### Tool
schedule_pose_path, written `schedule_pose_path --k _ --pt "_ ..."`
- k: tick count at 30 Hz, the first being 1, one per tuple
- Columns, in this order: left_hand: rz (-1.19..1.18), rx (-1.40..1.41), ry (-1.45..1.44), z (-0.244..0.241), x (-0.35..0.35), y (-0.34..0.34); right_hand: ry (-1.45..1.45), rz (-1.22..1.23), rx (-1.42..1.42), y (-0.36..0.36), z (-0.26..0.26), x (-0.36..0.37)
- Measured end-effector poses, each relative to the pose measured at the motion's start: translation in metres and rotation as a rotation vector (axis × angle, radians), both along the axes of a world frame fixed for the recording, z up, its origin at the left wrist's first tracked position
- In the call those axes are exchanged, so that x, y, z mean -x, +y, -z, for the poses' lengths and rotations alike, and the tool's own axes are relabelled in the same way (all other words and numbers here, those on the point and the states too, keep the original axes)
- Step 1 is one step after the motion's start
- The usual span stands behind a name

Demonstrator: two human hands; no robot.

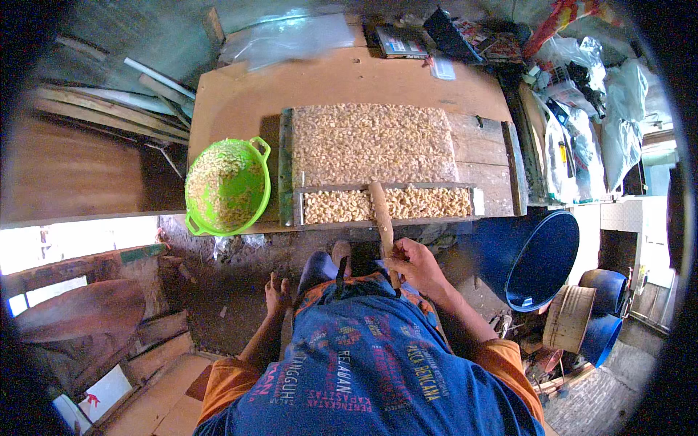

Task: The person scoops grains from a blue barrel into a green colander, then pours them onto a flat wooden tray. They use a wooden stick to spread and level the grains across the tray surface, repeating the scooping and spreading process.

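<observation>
My right hand (417,267) grips the lower part of a round wooden stick (383,218). The stick's far end lies over a narrow wooden frame (338,220) filled with loose pale beans (431,203), which look like soybeans. Beyond the frame, flat slabs of beans (371,141), seemingly under clear plastic, cover much of a wooden board (482,144). My left hand (277,294) hangs by my left thigh, fingers apart and holding nothing. A bright green plastic colander (253,185) with more beans inside stands tilted at the table's left front corner.
The plywood table (234,90) has clear plastic sheets (305,38) and a flat box (402,42) at its back. Plastic bags (624,125) crowd the right. A large blue drum (540,261) lies below right, near smaller containers. Wooden planks (103,117) lean at the left.
</observation>
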State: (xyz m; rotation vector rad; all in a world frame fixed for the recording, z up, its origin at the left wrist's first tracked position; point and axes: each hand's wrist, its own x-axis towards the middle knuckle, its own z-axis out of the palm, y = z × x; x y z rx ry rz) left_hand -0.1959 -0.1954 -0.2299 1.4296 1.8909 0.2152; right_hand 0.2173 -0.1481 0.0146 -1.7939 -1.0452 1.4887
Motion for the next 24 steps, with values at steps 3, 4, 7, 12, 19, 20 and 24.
schedule_pose_path --k 3,4,7,12,19,20,24 --pt "0.216 -0.161 0.119 0.03 0.021 -0.017 -0.07 -0.025 0.008 0.002 -0.008 -0.013" --pt "0.329 -0.24 0.184 0.045 0.03 -0.028 -0.112 -0.046 -0.038 0.0 -0.004 -0.024" --pt "0.182 -0.093 0.075 0.023 0.006 -0.019 -0.082 0.1 0.003 -0.02 -0.002 -0.063" --pt "0.359 -0.132 0.239 0.048 0.013 -0.046 0.126 0.263 0.09 -0.024 -0.029 -0.085" --pt "0.19 -0.023 0.183 0.046 -0.007 -0.058 0.064 0.073 0.033 -0.026 0.001 -0.088" --pt "0.191 -0.029 0.186 0.046 -0.009 -0.059 0.024 0.069 0.005 -0.029 0.005 -0.095" --pt "0.18 -0.039 0.189 0.045 -0.016 -0.067 0.057 0.179 0.064 -0.034 -0.018 -0.123"
